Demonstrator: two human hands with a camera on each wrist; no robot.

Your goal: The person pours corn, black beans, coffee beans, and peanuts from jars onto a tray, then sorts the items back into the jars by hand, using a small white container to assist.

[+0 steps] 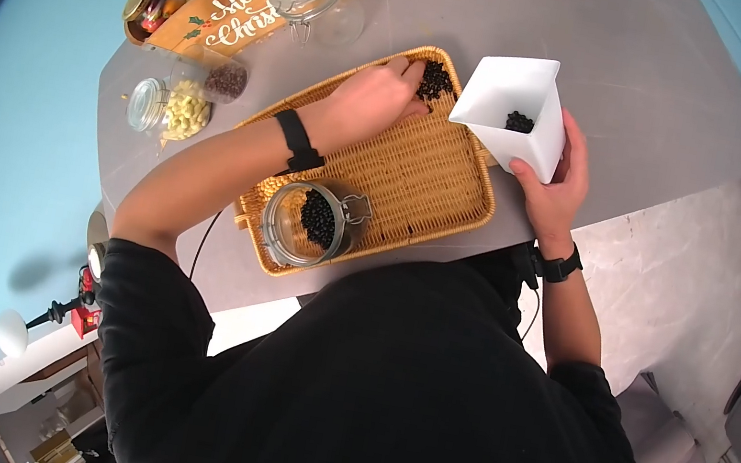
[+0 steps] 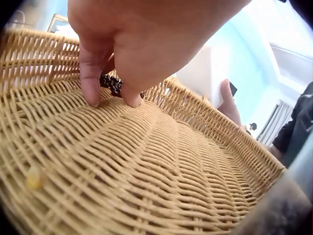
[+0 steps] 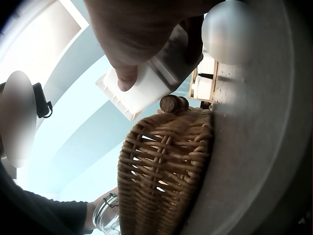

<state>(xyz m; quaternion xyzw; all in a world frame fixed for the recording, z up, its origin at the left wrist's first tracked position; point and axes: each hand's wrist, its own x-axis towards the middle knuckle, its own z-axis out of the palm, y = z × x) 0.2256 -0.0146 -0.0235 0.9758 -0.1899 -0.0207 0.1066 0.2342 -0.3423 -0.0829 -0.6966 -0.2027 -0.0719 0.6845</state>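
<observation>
A rectangular wicker basket (image 1: 407, 184) lies on the table. My left hand (image 1: 370, 101) reaches into its far end, fingers curled down at a small heap of black beans (image 1: 435, 82). In the left wrist view the thumb and a finger touch the woven bottom with black beans (image 2: 111, 84) between them. My right hand (image 1: 560, 186) grips a white square tapered container (image 1: 501, 142) beside the basket's right end, its mouth tilted toward the basket. Some black beans sit inside it. A clip-top glass jar (image 1: 278, 234) with black beans stands in the basket's near left corner.
Yellow kernels (image 1: 273, 185) lie beside the jar in the basket. Left on the table are a jar of pale yellow pieces (image 1: 186, 112), a container of dark red beans (image 1: 226, 81) and a glass jar (image 1: 336, 22). A wooden Christmas box (image 1: 242, 3) stands behind.
</observation>
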